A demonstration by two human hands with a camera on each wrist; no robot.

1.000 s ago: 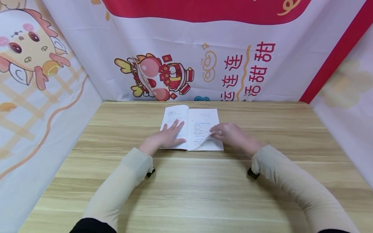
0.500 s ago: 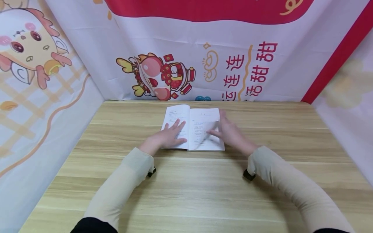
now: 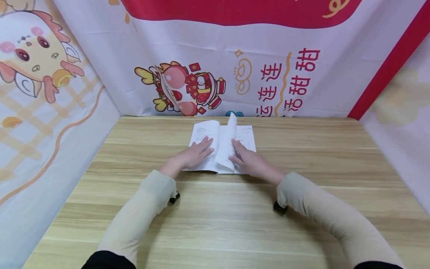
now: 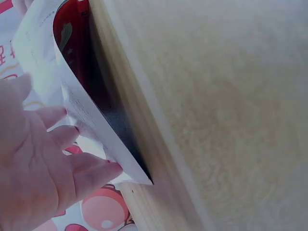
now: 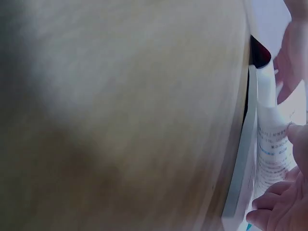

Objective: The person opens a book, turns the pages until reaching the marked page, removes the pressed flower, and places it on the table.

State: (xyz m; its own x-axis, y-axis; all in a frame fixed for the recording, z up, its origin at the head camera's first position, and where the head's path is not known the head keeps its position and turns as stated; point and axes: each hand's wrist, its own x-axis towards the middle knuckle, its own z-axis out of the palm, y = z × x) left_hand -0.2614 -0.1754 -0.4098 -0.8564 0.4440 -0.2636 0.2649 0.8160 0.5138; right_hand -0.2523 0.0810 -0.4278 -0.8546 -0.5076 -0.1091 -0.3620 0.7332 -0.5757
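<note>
An open book (image 3: 248, 136) with printed white pages lies at the far middle of the table. My left hand (image 3: 195, 154) rests with spread fingers on its left-hand page; in the left wrist view those fingers (image 4: 96, 173) lie along the page above a dark red cover (image 4: 72, 41). One leaf (image 3: 227, 145) stands up curled near the spine. Against that leaf, my right hand (image 3: 252, 161) reaches from the right, fingers extended and thumb apart. The right wrist view shows the right thumb (image 5: 297, 137) at the curved leaf and the other fingers over the right-hand pages.
The wooden table (image 3: 215, 216) stretches in front of the book. A printed cloth backdrop (image 3: 201, 41) rises right behind the table's far edge, with further printed panels (image 3: 60, 112) at the sides. A black wrist strap piece (image 3: 280, 207) shows under the right sleeve.
My right hand has moved left from the book's right edge, and the leaf has gone from a lifted corner to standing near the spine. The left hand has stayed on the left page.
</note>
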